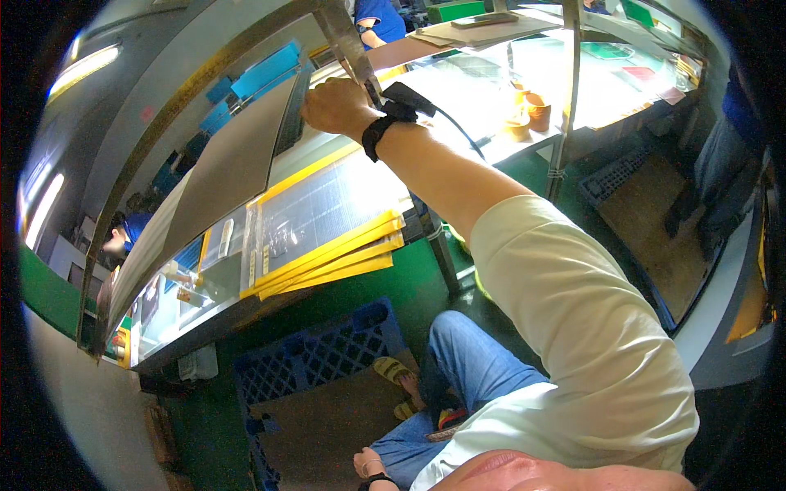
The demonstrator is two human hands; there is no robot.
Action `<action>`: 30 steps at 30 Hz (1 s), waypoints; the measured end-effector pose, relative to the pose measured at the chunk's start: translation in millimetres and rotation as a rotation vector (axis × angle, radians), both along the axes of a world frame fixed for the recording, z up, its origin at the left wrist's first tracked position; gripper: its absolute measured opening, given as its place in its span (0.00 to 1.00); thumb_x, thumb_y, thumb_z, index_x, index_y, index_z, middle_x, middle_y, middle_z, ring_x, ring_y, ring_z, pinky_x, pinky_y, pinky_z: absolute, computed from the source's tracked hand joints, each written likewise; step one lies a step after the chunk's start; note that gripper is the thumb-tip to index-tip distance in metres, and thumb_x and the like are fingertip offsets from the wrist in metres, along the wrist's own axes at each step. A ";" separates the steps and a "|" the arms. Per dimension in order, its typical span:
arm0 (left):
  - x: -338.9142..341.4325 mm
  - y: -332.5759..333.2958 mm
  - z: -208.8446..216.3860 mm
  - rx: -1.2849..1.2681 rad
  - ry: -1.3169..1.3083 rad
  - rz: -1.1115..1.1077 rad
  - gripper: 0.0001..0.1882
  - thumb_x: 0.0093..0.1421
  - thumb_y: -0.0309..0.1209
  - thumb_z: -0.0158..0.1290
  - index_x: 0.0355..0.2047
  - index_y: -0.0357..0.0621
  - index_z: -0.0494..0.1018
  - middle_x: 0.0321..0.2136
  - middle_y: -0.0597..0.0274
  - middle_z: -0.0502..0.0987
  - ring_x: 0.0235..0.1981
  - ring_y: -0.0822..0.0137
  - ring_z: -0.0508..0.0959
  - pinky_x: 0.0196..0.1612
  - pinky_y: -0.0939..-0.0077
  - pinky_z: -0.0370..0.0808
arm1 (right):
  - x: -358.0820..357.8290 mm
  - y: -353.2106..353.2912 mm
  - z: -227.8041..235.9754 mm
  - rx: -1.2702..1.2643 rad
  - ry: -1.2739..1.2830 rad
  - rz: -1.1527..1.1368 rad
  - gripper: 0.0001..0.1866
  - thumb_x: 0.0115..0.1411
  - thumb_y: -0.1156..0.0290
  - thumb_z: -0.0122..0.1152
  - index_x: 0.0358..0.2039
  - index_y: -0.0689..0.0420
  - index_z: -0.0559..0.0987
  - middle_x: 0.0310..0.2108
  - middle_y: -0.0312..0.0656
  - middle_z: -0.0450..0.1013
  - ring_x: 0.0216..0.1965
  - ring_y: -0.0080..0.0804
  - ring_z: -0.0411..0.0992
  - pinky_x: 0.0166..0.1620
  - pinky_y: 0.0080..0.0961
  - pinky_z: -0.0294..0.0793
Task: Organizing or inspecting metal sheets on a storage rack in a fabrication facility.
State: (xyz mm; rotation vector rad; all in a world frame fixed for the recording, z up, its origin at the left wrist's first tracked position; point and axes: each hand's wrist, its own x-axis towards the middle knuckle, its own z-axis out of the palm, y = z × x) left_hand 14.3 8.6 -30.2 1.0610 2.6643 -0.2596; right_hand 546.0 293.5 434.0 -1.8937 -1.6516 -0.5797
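My right arm reaches forward over the lit worktable. My right hand (336,106) is closed in a fist beside the slanting metal post (342,39), next to the upper edge of a large grey-brown board (225,159). Whatever its fingers hold, if anything, is hidden. A black strap with a small dark device (401,102) and a cable sits on that wrist. Below the forearm lie several stacked clear sheets with yellow borders (327,258). Low down, my left hand (368,463), fingers curled, rests by my jeans; nothing shows in it.
Yellow-orange tape rolls (536,113) stand on the bright tabletop (458,86). A second upright post (571,74) rises near them. Under the bench lies a blue plastic pallet (327,356). One person in blue (381,20) is at the far side, another at far left; someone stands at right.
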 end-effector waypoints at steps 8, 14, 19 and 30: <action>3.8 1.3 5.6 -0.027 -0.027 -0.001 0.20 0.58 0.41 0.46 0.40 0.41 0.78 0.43 0.48 0.78 0.45 0.49 0.77 0.47 0.54 0.73 | 3.8 5.4 -4.0 0.031 -0.046 0.019 0.23 0.60 0.57 0.42 0.28 0.59 0.82 0.32 0.51 0.78 0.36 0.48 0.78 0.39 0.47 0.77; 5.8 3.4 6.2 -0.038 0.000 0.016 0.20 0.58 0.42 0.46 0.41 0.40 0.78 0.43 0.47 0.78 0.46 0.49 0.77 0.47 0.54 0.73 | 8.0 14.9 -7.7 0.071 -0.108 -0.001 0.20 0.59 0.60 0.44 0.26 0.57 0.83 0.30 0.49 0.79 0.33 0.47 0.78 0.35 0.47 0.78; 7.0 2.6 10.2 -0.040 -0.020 0.018 0.20 0.58 0.42 0.46 0.41 0.41 0.77 0.44 0.48 0.78 0.46 0.49 0.77 0.47 0.55 0.73 | 8.0 18.3 -10.3 0.085 -0.080 -0.011 0.23 0.59 0.58 0.42 0.25 0.58 0.82 0.29 0.51 0.78 0.34 0.47 0.78 0.38 0.46 0.77; 2.1 -0.3 1.8 0.015 -0.008 0.011 0.20 0.57 0.41 0.46 0.39 0.40 0.78 0.42 0.46 0.78 0.44 0.47 0.78 0.47 0.55 0.73 | 10.6 22.2 -11.6 0.095 -0.071 0.015 0.24 0.60 0.58 0.40 0.24 0.60 0.82 0.28 0.52 0.78 0.33 0.49 0.78 0.39 0.46 0.77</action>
